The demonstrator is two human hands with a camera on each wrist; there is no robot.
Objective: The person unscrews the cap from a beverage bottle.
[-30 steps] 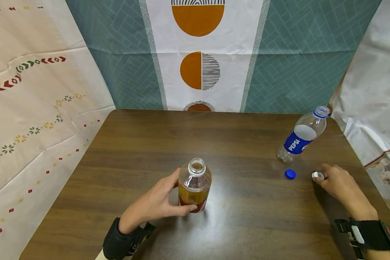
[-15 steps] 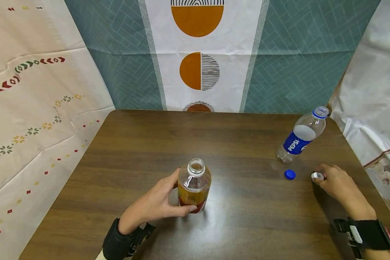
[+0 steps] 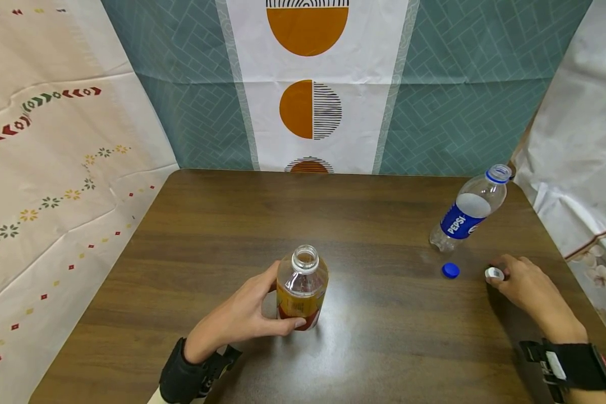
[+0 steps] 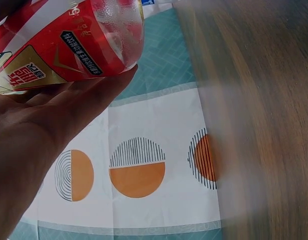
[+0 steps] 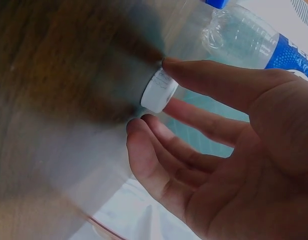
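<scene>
My left hand [image 3: 252, 314] grips an uncapped plastic bottle [image 3: 303, 280] around its side, the thumb across the front. The bottle stands upright near the middle of the table; its red and gold label [image 4: 48, 50] shows in the left wrist view. Over on the right, my right hand [image 3: 530, 286] pinches a white bottle cap [image 5: 159, 91] between thumb and a finger, just at the table surface. The other fingers curve loosely beside the cap. A blue bottle cap [image 3: 450, 270] lies to the left of that hand.
Behind the caps stands an uncapped clear Pepsi bottle [image 3: 459, 216] with a blue label. The brown wooden table [image 3: 222, 224] meets a teal and white patterned cloth [image 3: 434, 112] at its back edge. White cloths hang at the left and right sides.
The white cap has tilted very slightly in my right fingers. The left hand and its bottle have stayed in place.
</scene>
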